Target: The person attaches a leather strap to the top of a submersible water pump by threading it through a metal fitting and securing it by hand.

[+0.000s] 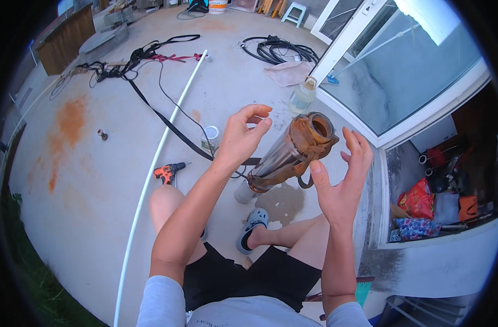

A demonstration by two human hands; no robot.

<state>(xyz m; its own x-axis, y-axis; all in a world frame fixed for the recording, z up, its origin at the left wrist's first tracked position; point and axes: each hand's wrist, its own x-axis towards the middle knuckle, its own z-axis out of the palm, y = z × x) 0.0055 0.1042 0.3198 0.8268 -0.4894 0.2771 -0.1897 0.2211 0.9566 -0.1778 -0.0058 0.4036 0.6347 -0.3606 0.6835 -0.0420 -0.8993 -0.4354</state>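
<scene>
A submersible pump (270, 158) stands upright between my legs, its steel cylinder topped by a rusty outlet (317, 128) with a round hole. My left hand (244, 133) is raised to the left of the outlet, apart from it, fingers bent and thumb separate, holding nothing. On the other side my right hand (344, 182) is open, fingers spread upward. Its thumb tip overlaps the rusty collar's edge in view; whether it touches I cannot tell. A black cable (191, 143) runs from the pump toward the back left.
An orange cordless drill (164, 173) and a tin can (210, 136) lie to the left, beside a long white pipe (160, 158). A plastic jug (302, 95), a coiled black hose (276, 50) and an open glass door (407, 65) are beyond, right. Wet concrete (281, 204) lies near my foot.
</scene>
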